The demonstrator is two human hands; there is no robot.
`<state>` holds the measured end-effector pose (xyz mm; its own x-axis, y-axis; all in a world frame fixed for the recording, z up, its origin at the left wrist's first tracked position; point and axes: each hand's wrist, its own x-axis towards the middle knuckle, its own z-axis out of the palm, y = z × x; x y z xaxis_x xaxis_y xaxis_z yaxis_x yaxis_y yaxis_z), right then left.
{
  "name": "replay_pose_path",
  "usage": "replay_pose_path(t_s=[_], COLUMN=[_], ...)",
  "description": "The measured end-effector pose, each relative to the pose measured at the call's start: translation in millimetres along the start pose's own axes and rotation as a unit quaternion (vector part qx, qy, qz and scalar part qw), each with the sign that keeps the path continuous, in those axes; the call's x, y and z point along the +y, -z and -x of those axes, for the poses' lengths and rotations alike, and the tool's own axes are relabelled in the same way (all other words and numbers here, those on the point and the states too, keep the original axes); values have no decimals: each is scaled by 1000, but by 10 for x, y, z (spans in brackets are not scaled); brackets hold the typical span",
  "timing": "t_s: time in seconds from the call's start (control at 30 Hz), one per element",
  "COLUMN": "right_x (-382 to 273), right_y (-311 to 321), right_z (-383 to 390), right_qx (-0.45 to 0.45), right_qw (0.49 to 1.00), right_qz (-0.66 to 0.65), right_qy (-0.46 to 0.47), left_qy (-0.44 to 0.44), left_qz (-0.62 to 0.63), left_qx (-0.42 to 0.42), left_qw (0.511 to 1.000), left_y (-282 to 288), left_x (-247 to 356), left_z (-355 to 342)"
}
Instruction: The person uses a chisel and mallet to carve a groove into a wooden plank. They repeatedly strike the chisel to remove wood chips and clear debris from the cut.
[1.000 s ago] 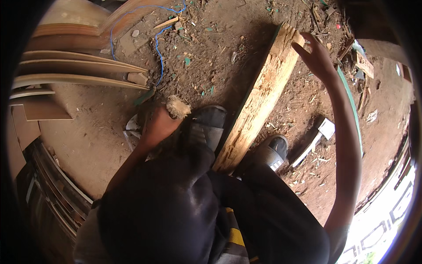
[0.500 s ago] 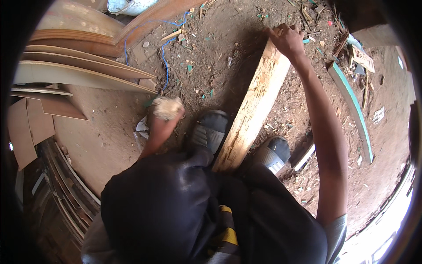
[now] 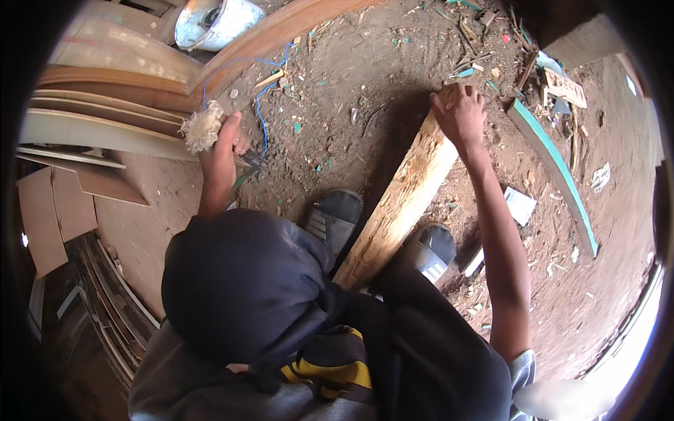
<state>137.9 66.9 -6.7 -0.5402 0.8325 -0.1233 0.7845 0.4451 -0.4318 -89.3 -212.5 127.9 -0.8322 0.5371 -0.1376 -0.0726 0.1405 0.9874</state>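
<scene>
A thick, pale wooden beam (image 3: 404, 193) slants from between my legs out to the far right, its upper face rough and chipped. My right hand (image 3: 460, 116) is closed over the beam's far end, fingers curled over the edge. Off to the left, my left hand (image 3: 226, 144) grips what looks like a chisel (image 3: 202, 128). Its pale wooden handle end is frayed and bushy, and a dark metal part pokes out at the other side of the fist. That hand is raised apart from the beam, near the stacked panels.
My sandalled feet (image 3: 335, 217) straddle the beam on a dirt floor strewn with chips. Curved wooden panels (image 3: 105, 119) lie at left, with a whitish bucket (image 3: 221, 24) behind. A blue cord (image 3: 261, 112) trails nearby. A green-edged strip (image 3: 554, 172) lies at right.
My left hand has swung left and farther out with the frayed-ended chisel. My right hand still holds the beam's end. The view has shifted slightly, showing more of the bucket.
</scene>
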Motion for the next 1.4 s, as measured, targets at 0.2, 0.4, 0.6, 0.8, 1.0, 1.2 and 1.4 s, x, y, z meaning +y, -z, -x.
replay_pose_path(t_s=[0.2,0.4,0.6,0.8,1.0,1.2,1.4], right_x=[185,351,706,1191,1306,1124,957], right_y=[-20,162,477,404,165,12,-187], right_z=[297,578,1107,1787,2252,2273,2285], right_qx=[58,103,70,135,160,168,210], right_qw=[995,971,947,920,922,923,922], right_qz=[-64,-212,-277,-226,-163,-134,-68], right_qy=[46,41,-150,-290,-313,-319,-319], left_qy=[14,-13,-191,-215,-230,-131,-214], left_qz=[16,-16,-226,-333,-410,-605,-722], left_qx=[-38,-123,-353,-446,-380,-440,-452], left_qw=[999,992,888,802,797,650,479], left_y=[-233,-763,-1370,-1963,-2486,-2894,-3298], left_x=[86,300,875,921,236,-591,-722], left_z=[-118,-463,-625,-853,-1095,-1368,-1281])
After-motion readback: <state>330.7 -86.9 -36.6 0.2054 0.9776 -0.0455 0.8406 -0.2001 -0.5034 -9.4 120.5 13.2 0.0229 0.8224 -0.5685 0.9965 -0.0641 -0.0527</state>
